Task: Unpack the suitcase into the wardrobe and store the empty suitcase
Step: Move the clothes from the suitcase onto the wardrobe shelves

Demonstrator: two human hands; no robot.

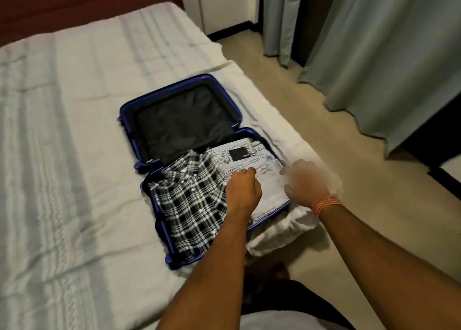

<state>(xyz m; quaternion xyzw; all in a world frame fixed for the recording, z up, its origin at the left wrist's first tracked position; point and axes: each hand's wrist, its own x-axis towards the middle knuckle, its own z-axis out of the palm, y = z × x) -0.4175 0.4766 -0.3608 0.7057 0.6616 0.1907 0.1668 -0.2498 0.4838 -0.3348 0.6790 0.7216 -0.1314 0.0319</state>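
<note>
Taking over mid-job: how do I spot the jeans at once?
On the bed lies an open blue suitcase, its far half only dark lining. In the near half, the jeans fill the right side, beside a plaid shirt. They are pale, plain denim with a black waistband patch, unlike the black-and-white check next to them.

The suitcase (128,137) shell looks glossy, probably hard plastic, with a matt dark cloth lining (184,120). Inside it lie a woven plaid shirt (192,199) and faded denim jeans (249,162).
</note>
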